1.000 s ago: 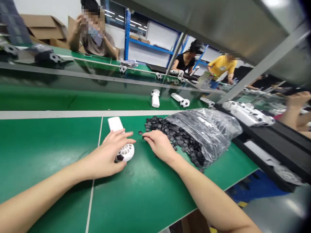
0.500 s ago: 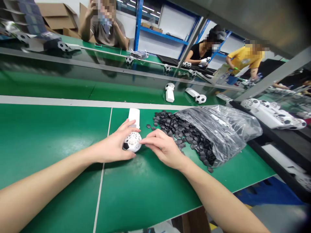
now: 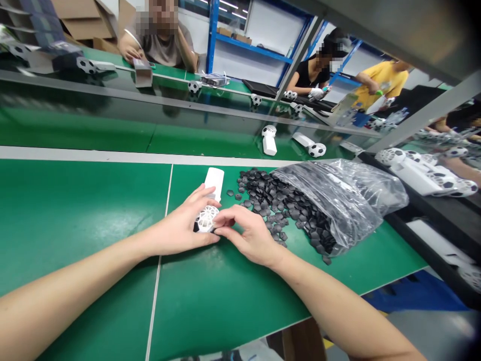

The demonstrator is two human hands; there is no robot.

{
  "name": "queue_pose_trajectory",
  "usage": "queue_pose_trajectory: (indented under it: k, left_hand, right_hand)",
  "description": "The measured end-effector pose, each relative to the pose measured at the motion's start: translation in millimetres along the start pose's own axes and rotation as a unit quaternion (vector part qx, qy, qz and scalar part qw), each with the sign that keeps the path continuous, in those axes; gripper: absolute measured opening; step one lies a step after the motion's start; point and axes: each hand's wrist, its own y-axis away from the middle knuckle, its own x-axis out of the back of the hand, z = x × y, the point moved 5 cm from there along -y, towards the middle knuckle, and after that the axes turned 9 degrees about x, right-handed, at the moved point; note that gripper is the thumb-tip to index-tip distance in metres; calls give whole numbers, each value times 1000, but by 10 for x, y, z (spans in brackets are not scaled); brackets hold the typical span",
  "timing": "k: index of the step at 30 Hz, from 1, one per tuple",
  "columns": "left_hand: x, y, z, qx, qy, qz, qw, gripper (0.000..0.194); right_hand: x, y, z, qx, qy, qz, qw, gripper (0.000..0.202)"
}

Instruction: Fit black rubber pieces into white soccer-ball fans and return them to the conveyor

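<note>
A white device with a football-shaped head (image 3: 207,218) and a white handle (image 3: 214,183) lies on the green table, handle pointing away from me. My left hand (image 3: 188,220) wraps round the left side of the head, fingers over its top and thumb below. Black patches and white openwork show on the ball. At its right side my right hand (image 3: 244,231) is closed in a pinch. A dark bit shows by those fingertips, apparently a small black piece, partly hidden. Right of that hand, many loose black pentagon pieces (image 3: 280,198) spill from a clear plastic bag (image 3: 353,193).
Beyond the white table edge lie two more football-headed devices (image 3: 269,140) (image 3: 316,149). A dark rack (image 3: 439,205) with several such devices stands at the right. Co-workers sit across the line, one holding a small box (image 3: 143,73). A metal bar crosses the upper right.
My right thumb and forefinger have come together lower on the ball's right side. The device has shifted slightly right in view. The co-worker opposite has lowered their hand to a small box.
</note>
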Motion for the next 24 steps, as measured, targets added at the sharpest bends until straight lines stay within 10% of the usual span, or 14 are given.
queue_pose_trajectory:
  k: [24]
  left_hand:
    - [-9, -10, -33, 4, 23, 7, 1000, 50]
  right_hand:
    - [-19, 10, -2, -26, -72, -13, 997, 9]
